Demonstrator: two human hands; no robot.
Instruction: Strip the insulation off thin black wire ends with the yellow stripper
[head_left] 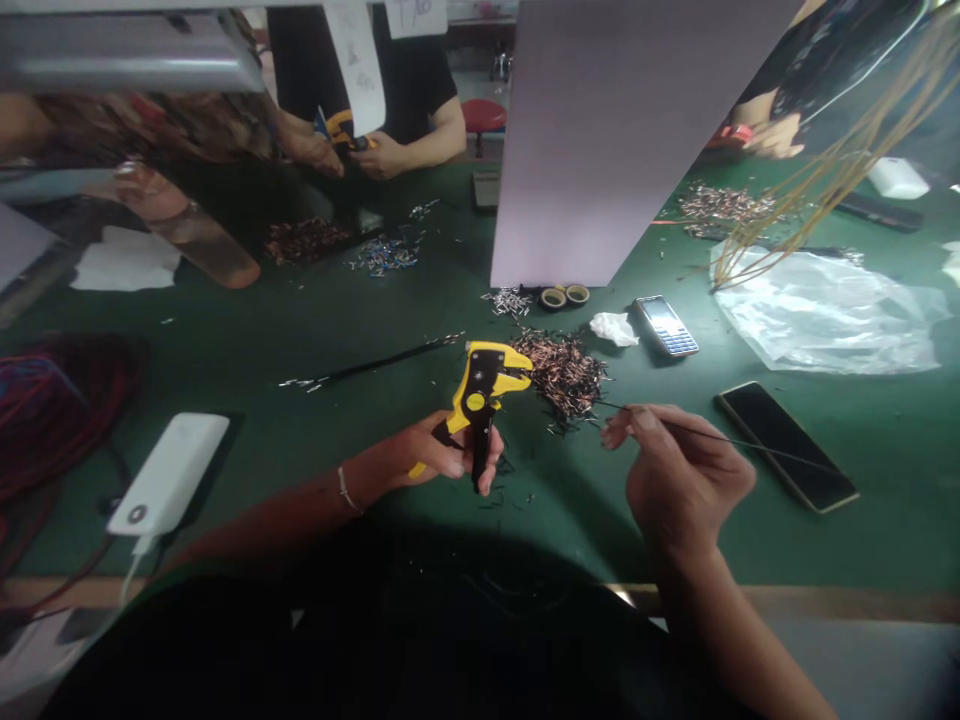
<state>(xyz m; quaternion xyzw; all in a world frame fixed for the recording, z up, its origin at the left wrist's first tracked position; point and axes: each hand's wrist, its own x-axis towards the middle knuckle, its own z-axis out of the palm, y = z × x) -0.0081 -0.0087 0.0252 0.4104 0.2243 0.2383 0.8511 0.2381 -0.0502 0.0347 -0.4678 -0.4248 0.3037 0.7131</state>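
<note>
Wire strippers (487, 375) were gripped in the left hand (463, 452), above the green desk (360, 320) and beside a pile of clippings (562, 375); the right hand (679, 475) pinched a thin dark wire (705, 432).

Personal items set out on a green bench (247, 360).
A keypad phone (666, 326) is placed just beside a crumpled tissue (615, 328); a dark smartphone (787, 447) is laid nearer. A clear plastic bag (832, 310) is spread at right. At left, a white power bank (171, 470) is joined to a pale cable (133, 575).
</note>
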